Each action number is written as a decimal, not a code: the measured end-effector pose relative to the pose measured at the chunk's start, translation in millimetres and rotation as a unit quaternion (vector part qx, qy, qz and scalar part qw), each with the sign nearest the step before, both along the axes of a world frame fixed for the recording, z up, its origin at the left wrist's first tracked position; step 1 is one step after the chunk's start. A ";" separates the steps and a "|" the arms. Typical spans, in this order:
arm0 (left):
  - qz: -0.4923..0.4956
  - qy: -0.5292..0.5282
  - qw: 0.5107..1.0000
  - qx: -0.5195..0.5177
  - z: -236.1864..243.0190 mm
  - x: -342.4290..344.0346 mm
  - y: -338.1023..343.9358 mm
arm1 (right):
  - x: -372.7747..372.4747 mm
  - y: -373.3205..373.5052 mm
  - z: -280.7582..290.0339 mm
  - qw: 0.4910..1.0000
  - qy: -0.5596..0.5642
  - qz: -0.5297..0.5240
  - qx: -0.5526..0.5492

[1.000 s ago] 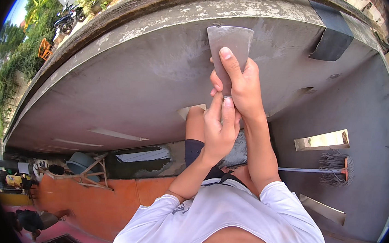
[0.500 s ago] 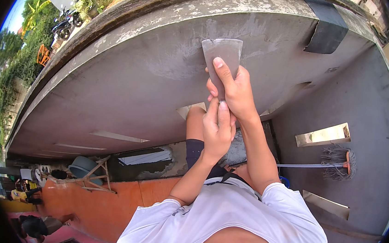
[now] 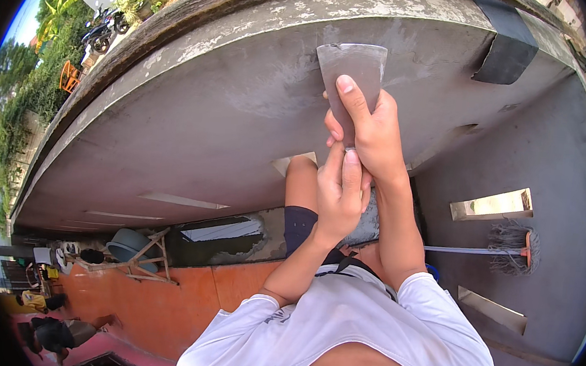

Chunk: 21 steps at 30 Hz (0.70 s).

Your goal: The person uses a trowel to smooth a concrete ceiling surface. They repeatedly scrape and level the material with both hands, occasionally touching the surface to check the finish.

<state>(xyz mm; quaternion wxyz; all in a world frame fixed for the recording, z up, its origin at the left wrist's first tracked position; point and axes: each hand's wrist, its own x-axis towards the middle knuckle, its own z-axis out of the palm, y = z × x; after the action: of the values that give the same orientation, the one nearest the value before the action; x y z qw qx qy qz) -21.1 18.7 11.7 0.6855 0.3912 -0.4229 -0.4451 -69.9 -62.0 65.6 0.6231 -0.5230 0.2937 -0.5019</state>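
Note:
A putty knife [image 3: 366,60] with a broad, flared grey blade is held up in front of a grey plastered wall [image 3: 193,125]. My right hand [image 3: 375,131] is closed around its lower blade, the thumb lying flat on the face. Just below, my left hand [image 3: 341,194] has its fingers pinched together at the knife's narrow end, next to my right palm. The handle is hidden by my hands. Paler scuffed marks show on the wall behind the blade; whether the edge touches the wall, I cannot tell.
A mop [image 3: 510,249] leans against the right wall near slot openings. Black sheeting [image 3: 506,52] hangs over the wall's top. At the lower left stand a grey basin [image 3: 130,247] and a wooden frame [image 3: 154,258] on orange floor; two people are beyond. A trough of water [image 3: 226,233] lies below the wall.
Both hands and the putty knife have shifted slightly right and up in the picture, and the blade looks a little larger. The grip stays the same.

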 end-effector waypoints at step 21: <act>-0.026 -0.025 0.999 0.018 -10.0 8.4 1.6 | 2.4 -0.4 -12.8 1.000 -0.008 -0.012 0.002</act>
<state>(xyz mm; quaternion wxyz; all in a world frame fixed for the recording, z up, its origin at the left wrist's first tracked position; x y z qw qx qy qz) -12.7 20.3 1.7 0.6558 0.4033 -0.4415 -0.4607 -67.5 -62.5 52.8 0.6200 -0.5144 0.2959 -0.5132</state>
